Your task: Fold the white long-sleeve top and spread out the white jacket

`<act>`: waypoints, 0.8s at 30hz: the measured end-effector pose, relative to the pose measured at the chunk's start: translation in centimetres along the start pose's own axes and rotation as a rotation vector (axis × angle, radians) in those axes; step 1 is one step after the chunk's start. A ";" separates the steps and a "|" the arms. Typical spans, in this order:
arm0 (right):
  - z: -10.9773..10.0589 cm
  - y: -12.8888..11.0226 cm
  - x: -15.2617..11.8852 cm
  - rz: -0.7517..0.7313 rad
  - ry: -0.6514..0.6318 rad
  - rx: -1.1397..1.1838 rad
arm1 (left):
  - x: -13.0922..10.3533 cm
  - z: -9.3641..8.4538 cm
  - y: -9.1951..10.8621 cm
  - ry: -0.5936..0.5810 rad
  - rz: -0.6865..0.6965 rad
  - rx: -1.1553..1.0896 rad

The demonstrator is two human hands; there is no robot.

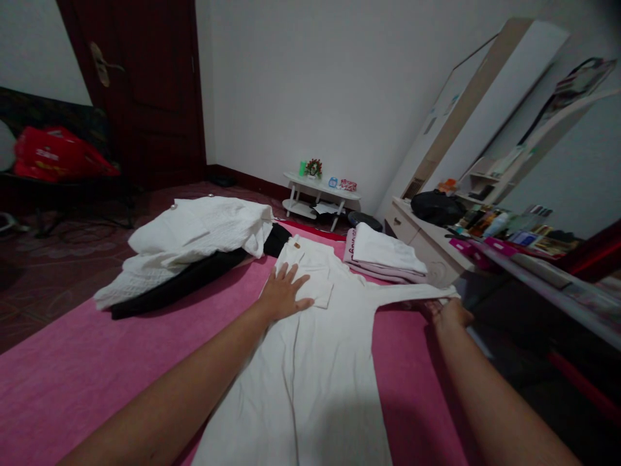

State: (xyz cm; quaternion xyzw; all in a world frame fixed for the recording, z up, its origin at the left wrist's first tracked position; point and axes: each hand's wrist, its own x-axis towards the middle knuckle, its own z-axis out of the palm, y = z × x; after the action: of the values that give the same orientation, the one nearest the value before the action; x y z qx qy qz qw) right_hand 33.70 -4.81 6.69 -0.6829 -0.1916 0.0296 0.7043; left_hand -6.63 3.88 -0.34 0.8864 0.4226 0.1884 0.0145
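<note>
A long white garment (334,362) with sleeves lies stretched out on a pink bed cover (58,388), its collar end away from me. My left hand (284,294) rests flat on its upper left part with the fingers spread, beside a folded-over piece of the white cloth. Out to the right, my right hand (452,314) grips the end of the right sleeve (402,293), which is pulled out sideways past the bed's edge. The fingertips of that hand are partly hidden by the cloth.
White clothes (194,226) lie heaped over a black garment (179,285) at the left. Folded clothes (385,249) are stacked at the back right. A dressing table (427,236) crowded with items stands right. Beyond the bed is a small white table (320,186).
</note>
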 end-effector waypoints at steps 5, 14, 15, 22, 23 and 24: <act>3.4 -5.1 -5.1 0.042 -0.026 0.117 | -0.2 -1.2 0.3 0.108 0.144 -0.069; 3.2 -11.5 -17.0 -0.448 -0.891 -0.122 | -1.3 -3.8 2.0 0.294 0.622 -0.084; 2.4 -10.5 -17.1 -0.466 -0.878 -0.194 | -1.3 -3.7 2.0 0.301 0.609 -0.084; -5.0 -4.5 -18.5 -0.431 -1.034 -0.850 | -0.6 -2.7 1.1 0.294 0.310 -0.132; -6.0 -4.2 -19.2 -0.383 -1.059 -0.923 | -0.5 -2.4 0.9 0.311 0.247 -0.133; -6.8 -4.0 -20.0 -0.340 -1.083 -0.976 | -0.3 -2.1 0.6 0.326 0.188 -0.130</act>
State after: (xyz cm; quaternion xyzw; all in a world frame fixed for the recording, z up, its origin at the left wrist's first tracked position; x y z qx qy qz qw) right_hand 16.48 -17.62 6.08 -0.7687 -0.6059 0.1639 0.1232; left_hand -7.08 2.95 1.66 0.8768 0.3219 0.3568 -0.0147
